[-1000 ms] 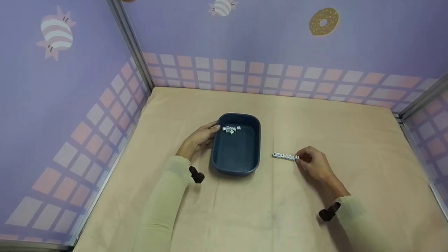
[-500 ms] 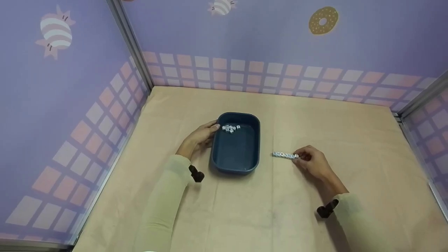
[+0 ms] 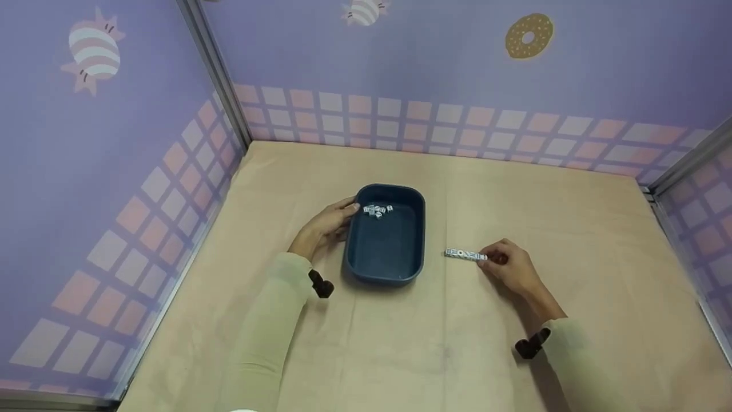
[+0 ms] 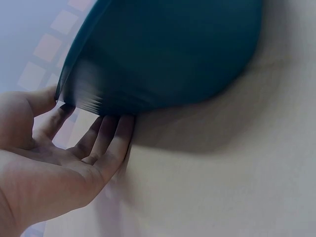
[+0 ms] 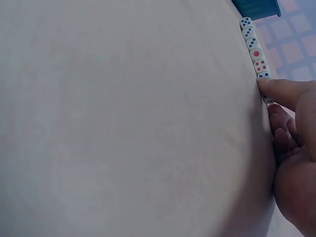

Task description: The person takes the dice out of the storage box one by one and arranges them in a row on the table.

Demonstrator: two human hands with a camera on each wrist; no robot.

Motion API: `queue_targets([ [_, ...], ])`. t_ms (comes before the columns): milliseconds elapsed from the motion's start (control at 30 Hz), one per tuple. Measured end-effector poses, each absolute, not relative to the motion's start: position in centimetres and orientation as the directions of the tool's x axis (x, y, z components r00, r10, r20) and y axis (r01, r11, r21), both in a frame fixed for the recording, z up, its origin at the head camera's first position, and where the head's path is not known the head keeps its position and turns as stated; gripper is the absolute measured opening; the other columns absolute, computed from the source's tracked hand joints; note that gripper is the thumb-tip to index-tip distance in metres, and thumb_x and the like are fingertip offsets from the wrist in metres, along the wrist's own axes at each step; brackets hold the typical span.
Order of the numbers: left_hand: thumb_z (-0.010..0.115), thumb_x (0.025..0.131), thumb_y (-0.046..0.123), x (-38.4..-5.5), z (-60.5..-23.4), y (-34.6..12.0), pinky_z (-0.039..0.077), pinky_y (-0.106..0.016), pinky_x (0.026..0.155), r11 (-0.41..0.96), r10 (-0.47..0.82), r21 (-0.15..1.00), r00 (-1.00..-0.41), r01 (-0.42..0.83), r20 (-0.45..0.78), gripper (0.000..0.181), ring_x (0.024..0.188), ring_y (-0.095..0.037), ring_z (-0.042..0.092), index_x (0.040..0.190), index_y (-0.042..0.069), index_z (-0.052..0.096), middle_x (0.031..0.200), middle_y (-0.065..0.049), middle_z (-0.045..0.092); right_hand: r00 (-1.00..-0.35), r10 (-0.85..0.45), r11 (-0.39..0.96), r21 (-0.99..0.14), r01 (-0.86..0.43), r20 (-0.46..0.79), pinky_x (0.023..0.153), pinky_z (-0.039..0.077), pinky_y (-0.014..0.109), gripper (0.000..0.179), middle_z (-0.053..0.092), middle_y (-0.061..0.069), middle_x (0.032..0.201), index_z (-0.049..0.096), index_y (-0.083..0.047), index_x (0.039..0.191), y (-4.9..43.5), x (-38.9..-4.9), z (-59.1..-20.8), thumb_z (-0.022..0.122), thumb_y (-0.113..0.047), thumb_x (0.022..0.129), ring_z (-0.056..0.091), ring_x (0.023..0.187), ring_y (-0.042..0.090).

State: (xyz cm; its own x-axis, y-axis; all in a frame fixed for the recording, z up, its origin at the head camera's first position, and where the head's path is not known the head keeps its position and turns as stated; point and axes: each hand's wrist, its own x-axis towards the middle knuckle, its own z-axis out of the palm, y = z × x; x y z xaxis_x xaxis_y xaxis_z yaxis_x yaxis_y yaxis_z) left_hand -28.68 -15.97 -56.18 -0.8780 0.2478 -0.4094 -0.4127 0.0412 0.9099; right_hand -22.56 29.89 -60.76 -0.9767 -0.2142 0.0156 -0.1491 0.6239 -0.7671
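A dark blue rectangular tray [image 3: 386, 246] stands on the cloth-covered table in the head view. My left hand [image 3: 329, 222] grips its left side, thumb at the rim and fingers against the outer wall in the left wrist view. Inside, toward the far left, lies a small cluster of white dice [image 3: 377, 211]. Right of the tray runs a straight row of dice [image 5: 256, 53], set face to face with blue and red pips. My right hand [image 3: 512, 266] pinches the near-right end of that row; its thumb partly covers the end die [image 5: 267, 98].
Purple patterned panels [image 3: 366, 63] enclose the table at the back and both sides. Wrinkled beige cloth [image 3: 394, 349] covers the tabletop. A dark wrist camera [image 3: 321, 285] sits on the left sleeve, another camera [image 3: 532, 344] on the right.
My right hand has shifted slightly left along the row, and the end die now lies in line with the others. The left hand and tray have stayed put.
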Motion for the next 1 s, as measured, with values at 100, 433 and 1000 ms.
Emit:
queue_targets([
  [100,0.056,0.112,0.033,-28.56,-56.36,-15.88,0.045,-0.046,0.115,0.035,0.247,0.908,-0.876,-0.418,-0.414,0.058,0.144,-0.027,0.052,0.167,0.027,0.037,0.158,-0.007,0.054,-0.975,-0.219,0.620,-0.770,-0.154,0.018,0.074,0.046,0.025,0.019,0.060,0.010,0.108,0.076,-0.007,0.115,30.00,-22.50,-60.92,0.080,-0.012,0.097,0.054,0.092,0.024],
  [433,0.056,0.112,0.031,-28.59,-55.98,-15.76,0.039,-0.048,0.119,0.032,0.239,0.904,-0.875,-0.426,-0.421,0.057,0.147,-0.028,0.049,0.166,0.026,0.038,0.159,-0.008,0.052,-0.976,-0.217,0.591,-0.792,-0.152,0.025,0.075,0.047,0.025,0.025,0.061,0.011,0.109,0.074,-0.006,0.118,30.07,-22.31,-61.00,0.082,-0.014,0.095,0.056,0.093,0.025],
  [1000,0.056,0.112,0.031,-28.80,-55.90,-15.50,0.030,-0.049,0.125,0.075,0.225,0.910,-0.882,-0.407,-0.413,0.057,0.153,-0.029,0.041,0.166,0.024,0.039,0.164,-0.007,0.047,-0.982,-0.182,0.582,-0.799,-0.149,0.050,0.078,0.048,0.022,0.026,0.063,0.012,0.109,0.075,-0.004,0.117,30.10,-22.37,-61.28,0.083,-0.016,0.095,0.058,0.094,0.023],
])
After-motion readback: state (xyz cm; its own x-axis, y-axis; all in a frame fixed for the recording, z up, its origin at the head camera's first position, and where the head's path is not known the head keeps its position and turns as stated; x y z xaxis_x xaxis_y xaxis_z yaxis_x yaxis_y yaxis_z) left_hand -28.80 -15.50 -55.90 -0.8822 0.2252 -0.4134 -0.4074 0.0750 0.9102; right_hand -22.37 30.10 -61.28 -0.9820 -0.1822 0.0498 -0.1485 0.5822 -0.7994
